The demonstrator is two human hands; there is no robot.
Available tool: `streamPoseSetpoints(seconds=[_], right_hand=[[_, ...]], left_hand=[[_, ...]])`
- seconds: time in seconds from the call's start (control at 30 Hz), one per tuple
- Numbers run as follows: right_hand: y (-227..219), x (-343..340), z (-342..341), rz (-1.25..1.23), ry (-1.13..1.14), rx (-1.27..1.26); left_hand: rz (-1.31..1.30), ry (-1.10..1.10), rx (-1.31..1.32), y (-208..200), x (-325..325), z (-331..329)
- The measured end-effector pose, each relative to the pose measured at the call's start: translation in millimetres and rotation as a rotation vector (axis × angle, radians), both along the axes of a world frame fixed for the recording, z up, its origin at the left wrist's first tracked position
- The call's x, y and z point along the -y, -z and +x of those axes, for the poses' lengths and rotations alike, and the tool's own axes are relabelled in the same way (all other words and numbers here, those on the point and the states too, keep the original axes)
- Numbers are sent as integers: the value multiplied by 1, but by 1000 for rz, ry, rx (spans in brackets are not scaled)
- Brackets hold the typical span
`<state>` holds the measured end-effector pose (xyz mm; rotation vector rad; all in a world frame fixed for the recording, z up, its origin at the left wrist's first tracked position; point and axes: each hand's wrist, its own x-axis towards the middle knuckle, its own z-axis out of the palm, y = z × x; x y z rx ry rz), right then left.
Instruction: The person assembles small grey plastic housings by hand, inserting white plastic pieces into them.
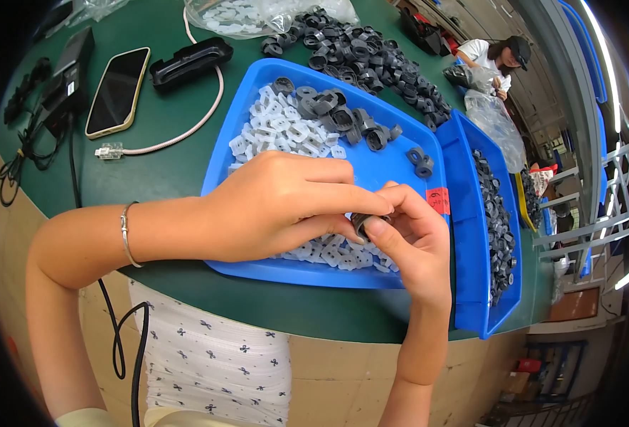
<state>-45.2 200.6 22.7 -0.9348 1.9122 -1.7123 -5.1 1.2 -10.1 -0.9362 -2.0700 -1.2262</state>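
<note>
Over the front of a blue tray (307, 276), my left hand (279, 203) and my right hand (415, 238) meet with fingertips closed around one small dark grey plastic part (359, 223). It looks round and hollow, and the fingers partly cover it. Whether a white piece sits inside it, I cannot tell. Beneath and beyond my hands, the tray holds many small white plastic pieces (286, 122) with holes in them. Loose dark grey ring-shaped parts (339, 114) lie toward its far side, and a few more rest near its right wall.
A narrow blue bin (464, 285) with dark parts (496, 228) adjoins the tray. Behind lie a heap of dark parts (371, 57) and a bag of white pieces (236, 18). A phone (119, 92), black holder (190, 64) and cables are at left. A co-worker (485, 60) handles bags.
</note>
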Motion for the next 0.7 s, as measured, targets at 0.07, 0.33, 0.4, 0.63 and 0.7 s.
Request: streamPoseSetpoints(seconds=[0.07, 0.33, 0.4, 0.63, 0.7], right_hand=[[-2, 0, 1, -24, -17, 11], [0, 0, 0, -129, 8, 65], [1, 5, 4, -143, 35, 78], [6, 7, 4, -121, 165, 57], [5, 4, -4, -214, 283, 73]], left_hand=[[-8, -3, -1, -3, 1, 0], [38, -32, 174, -4, 2, 5], [26, -26, 132, -3, 3, 4], [-46, -52, 101, -3, 0, 4], [22, -67, 152, -8, 3, 5]])
